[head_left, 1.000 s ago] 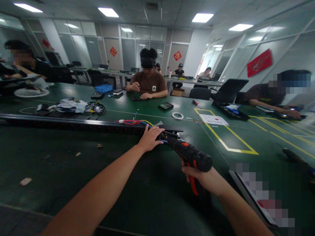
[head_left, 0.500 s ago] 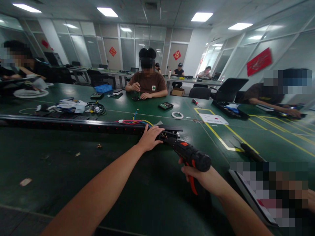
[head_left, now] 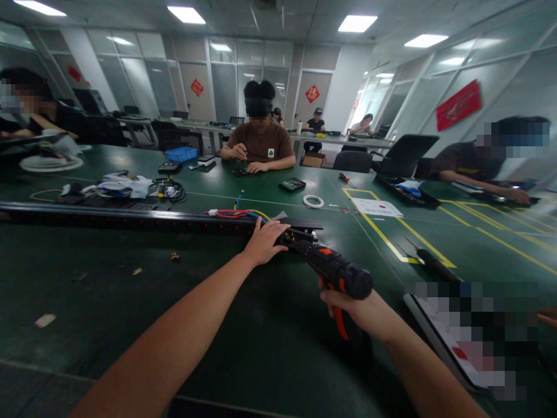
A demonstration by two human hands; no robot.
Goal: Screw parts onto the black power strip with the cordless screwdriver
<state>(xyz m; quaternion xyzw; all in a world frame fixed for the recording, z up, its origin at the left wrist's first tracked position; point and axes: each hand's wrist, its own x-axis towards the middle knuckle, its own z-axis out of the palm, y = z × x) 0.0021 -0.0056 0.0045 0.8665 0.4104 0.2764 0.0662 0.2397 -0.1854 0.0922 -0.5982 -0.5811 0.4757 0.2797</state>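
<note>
Left hand (head_left: 264,241) lies palm down over a black bar (head_left: 130,223) near its right end, fingers stretched out and a little apart, thumb toward the drill, pressing on the bar rather than gripping it as far as can be seen; right hand (head_left: 354,307) is wrapped round the handle of a black-and-orange power drill (head_left: 337,268), whose nose points at the bar's right end, just beside the left thumb; whether its tip touches anything there is too dark and small to tell. The long bar lies across the green table (head_left: 226,337), running out past the left edge of view; red, yellow and blue wires (head_left: 230,216) rise along its far side, with a white connector (head_left: 213,212) among them; small brass-coloured pieces (head_left: 174,256) and a pale scrap (head_left: 45,320) lie on the near side of the table. Beyond the bar sit a white cable bundle (head_left: 126,187), a black cable coil (head_left: 174,190), a blue basket (head_left: 180,154) and a white ring (head_left: 313,206); to the right are a red-handled screwdriver (head_left: 345,177), a white sheet (head_left: 378,207) partly over a yellow tape outline (head_left: 429,245), and a dark pronged tool (head_left: 437,267); across the table a co-worker in a brown shirt (head_left: 261,142) bends over a small dark part (head_left: 240,172).
</note>
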